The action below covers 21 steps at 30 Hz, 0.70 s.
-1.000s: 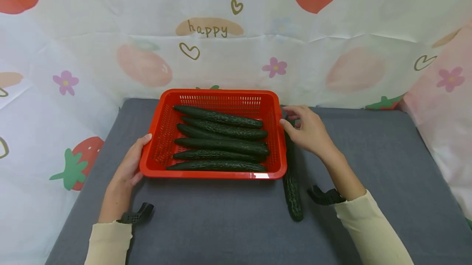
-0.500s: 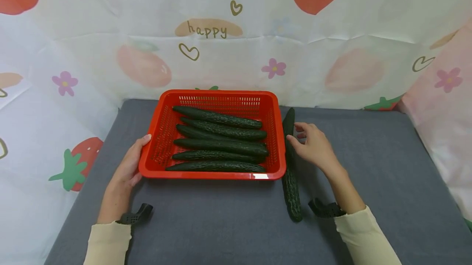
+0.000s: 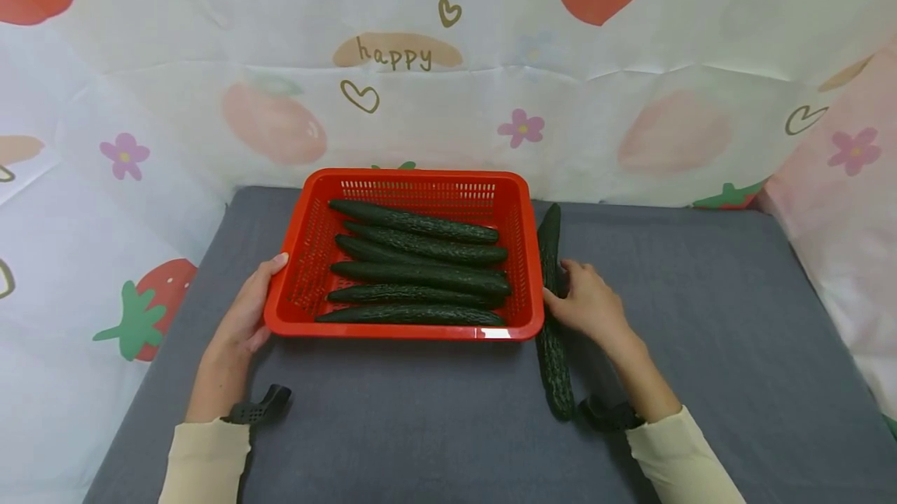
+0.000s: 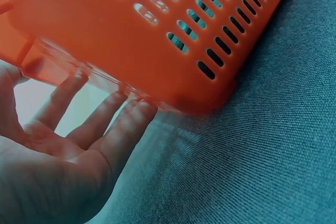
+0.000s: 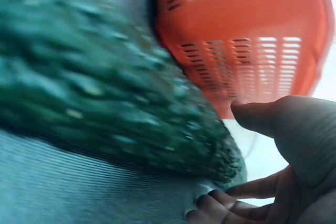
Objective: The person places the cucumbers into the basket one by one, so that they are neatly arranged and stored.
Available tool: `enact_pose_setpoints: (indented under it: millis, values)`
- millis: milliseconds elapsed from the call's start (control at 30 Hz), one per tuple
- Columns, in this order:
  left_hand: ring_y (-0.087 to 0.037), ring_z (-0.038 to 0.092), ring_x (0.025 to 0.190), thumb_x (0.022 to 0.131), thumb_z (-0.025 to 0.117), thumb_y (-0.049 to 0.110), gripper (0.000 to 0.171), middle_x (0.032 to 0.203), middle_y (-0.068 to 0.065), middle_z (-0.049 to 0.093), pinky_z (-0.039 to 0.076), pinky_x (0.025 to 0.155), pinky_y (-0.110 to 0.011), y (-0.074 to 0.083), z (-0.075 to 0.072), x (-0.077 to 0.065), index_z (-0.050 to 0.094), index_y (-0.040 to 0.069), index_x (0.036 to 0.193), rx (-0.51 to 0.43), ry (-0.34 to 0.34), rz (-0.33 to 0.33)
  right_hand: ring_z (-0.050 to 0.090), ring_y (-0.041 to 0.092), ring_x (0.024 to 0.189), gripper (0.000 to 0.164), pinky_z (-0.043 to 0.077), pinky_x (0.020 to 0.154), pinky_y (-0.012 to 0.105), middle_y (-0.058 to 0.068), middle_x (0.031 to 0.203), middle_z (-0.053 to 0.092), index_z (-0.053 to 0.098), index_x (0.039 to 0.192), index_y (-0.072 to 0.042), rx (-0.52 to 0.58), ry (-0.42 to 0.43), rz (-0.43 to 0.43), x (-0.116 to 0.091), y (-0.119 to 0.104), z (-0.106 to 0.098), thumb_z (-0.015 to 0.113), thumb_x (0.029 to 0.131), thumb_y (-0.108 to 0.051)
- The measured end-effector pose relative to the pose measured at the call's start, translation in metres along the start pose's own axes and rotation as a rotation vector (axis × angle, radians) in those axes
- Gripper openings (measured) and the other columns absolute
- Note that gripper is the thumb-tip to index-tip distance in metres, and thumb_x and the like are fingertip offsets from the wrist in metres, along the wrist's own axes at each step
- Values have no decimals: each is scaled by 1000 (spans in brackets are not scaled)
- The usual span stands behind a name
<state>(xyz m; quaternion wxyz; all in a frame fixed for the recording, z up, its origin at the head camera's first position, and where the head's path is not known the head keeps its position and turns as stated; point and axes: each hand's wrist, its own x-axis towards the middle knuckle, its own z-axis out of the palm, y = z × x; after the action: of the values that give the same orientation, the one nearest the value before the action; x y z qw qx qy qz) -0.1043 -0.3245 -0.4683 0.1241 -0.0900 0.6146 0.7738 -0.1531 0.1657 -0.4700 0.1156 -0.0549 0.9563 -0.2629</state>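
Note:
A red plastic basket [image 3: 402, 330] with slotted walls holds several dark green cucumbers [image 3: 423, 276] lying side by side. At its left end my left hand [image 3: 241, 313] holds the rim; in the left wrist view, the fingers [image 4: 113, 129] reach under the rim against the outer wall. Another cucumber [image 3: 555, 364] lies lengthwise on the cloth just right of the basket. My right hand [image 3: 587, 304] is over this cucumber's right side, thumb towards the basket. In the right wrist view, thumb and fingers [image 5: 252, 187] stand apart around its far part, not closed on it.
Grey cloth [image 3: 413, 426] covers the table. A white printed curtain [image 3: 420, 122] hangs along the back edge and the left side, with a pink part at the right. Dark wrist straps [image 3: 259, 407] sit on both wrists.
My right hand has come down from the basket's right rim, moving nearer to me along the loose cucumber. The left hand, basket and cucumbers look unmoved.

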Motion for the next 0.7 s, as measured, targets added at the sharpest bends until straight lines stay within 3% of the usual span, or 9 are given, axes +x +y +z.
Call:
enact_pose_setpoints:
  millis: [167, 300, 533, 700]
  values:
    - [-4, 75, 92, 112, 47, 45, 28, 108, 12, 76, 64, 83, -22, -1, 0, 0, 55, 24, 129, 4, 4, -1, 60, 52, 128, 93, 54, 96, 71, 36, 148, 54, 36, 159, 7, -38, -1, 17, -1, -1, 7, 71, 94, -50]
    - [-4, 75, 90, 112, 47, 45, 28, 106, 12, 76, 64, 82, -22, -2, -1, 0, 55, 24, 128, 6, 14, -6, 58, 53, 131, 100, 53, 99, 72, 35, 150, 53, 33, 160, 7, -35, -13, 20, -2, -1, 9, 77, 90, -49]
    - [-3, 74, 93, 112, 47, 44, 28, 110, 12, 74, 64, 84, -21, -2, -1, 1, 53, 24, 130, 4, 11, -3, 67, 47, 119, 94, 58, 89, 63, 31, 135, 65, 38, 156, 9, -1, -54, 20, -3, 1, 3, 76, 92, -47]
    - [-3, 74, 92, 112, 46, 44, 28, 109, 12, 75, 64, 83, -22, -2, -1, 0, 56, 24, 128, 3, -3, 12, 68, 48, 113, 90, 57, 93, 64, 28, 117, 72, 37, 156, 11, 26, -67, 39, -7, 1, -4, 75, 93, -42]
